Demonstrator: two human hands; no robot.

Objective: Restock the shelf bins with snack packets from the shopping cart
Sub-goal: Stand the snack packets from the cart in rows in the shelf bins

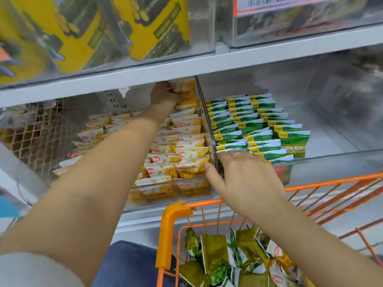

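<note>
Left hand [165, 94] is deep at the back of the yellow-packet bin [172, 195], fingers curled round a yellow snack packet [185, 88], probably filling from the rear. Right hand [244, 179], relaxed, rests on the clear divider [205, 121], seemingly steadying it. More packets wait in the orange shopping cart [172, 212].

The left arm extends from the lower left of the frame diagonally to the upper centre, bare from a pale sleeve edge at the elbow to the wrist. The left hand [163, 94] is raised at the upper centre, back of the hand toward the camera, fingers curled in a grip on a yellow-and-white snack packet [186, 88]. The right arm enters from the lower right and reaches toward the centre. The right hand [244, 177] lies palm down at centre right, fingers extended and together, thumb spread to the left. One finger bears a thin ring.
</note>
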